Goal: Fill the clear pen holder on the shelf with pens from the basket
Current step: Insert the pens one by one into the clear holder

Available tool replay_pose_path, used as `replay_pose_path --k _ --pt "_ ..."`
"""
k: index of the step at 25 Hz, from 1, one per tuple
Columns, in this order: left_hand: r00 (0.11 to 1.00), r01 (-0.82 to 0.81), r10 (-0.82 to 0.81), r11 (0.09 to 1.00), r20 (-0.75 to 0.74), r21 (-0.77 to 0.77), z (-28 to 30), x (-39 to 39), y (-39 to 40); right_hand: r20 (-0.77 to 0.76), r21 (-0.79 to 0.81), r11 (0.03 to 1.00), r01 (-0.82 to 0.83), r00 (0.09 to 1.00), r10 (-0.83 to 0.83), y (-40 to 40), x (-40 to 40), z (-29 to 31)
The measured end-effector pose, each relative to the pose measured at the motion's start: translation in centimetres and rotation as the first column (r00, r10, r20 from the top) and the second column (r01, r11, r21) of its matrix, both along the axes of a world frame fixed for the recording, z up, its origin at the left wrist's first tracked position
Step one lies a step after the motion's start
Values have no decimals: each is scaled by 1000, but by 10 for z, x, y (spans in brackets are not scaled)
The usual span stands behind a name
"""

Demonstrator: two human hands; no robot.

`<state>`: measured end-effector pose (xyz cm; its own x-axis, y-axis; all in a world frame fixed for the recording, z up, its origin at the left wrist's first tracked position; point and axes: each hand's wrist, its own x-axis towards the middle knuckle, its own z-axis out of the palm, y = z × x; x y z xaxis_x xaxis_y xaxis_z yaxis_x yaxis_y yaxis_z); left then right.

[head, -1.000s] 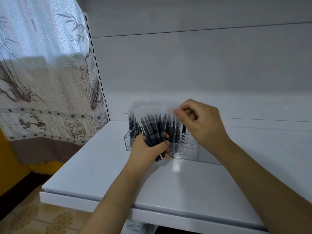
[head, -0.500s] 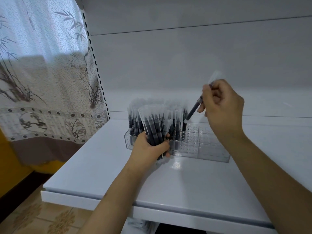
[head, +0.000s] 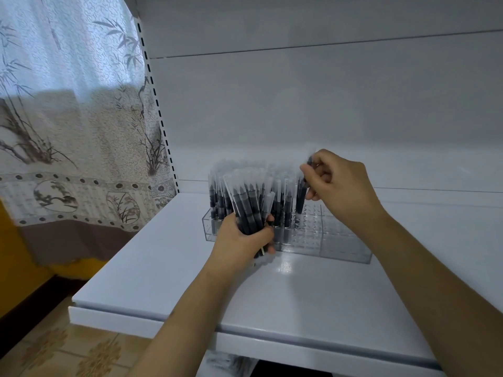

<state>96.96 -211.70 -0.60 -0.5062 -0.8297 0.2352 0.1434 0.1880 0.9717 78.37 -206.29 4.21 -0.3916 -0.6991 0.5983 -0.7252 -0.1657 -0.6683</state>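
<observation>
White shelf [head: 313,300]: clear plastic pen holder [head: 340,240], left half stocked with black pens [head: 280,202]. Left hand [head: 242,240] grips a pen bundle [head: 247,205]; right hand [head: 337,186] pinches one pen [head: 300,197].

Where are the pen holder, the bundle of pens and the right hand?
pen holder [head: 345,247]: head view, empty clear right end.
bundle of pens [head: 246,202]: head view, dark barrels above the left hand's grip.
right hand [head: 337,186]: head view, back of the hand.
</observation>
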Motion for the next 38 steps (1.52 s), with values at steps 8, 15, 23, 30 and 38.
replay_pose_path --k 8,15,23,30,38 --pt "1000 1 0 1000 -16 29 -1 1 1 -306 321 940 116 952 -13 -7 -7 -11" --pt "1000 4 -4 1000 24 -4 1 1 3 -299 46 998 -42 953 54 12 26 5" --pt "998 11 -11 1000 67 6 -2 1 3 162 -154 984 -89 980 114 13 21 10" --pt "999 27 -28 999 35 24 2 2 5 280 -334 924 183 956 -88 13 -5 15" --pt "998 37 -38 999 40 25 1 2 3 -68 -263 963 59 994 -79 9 5 5"
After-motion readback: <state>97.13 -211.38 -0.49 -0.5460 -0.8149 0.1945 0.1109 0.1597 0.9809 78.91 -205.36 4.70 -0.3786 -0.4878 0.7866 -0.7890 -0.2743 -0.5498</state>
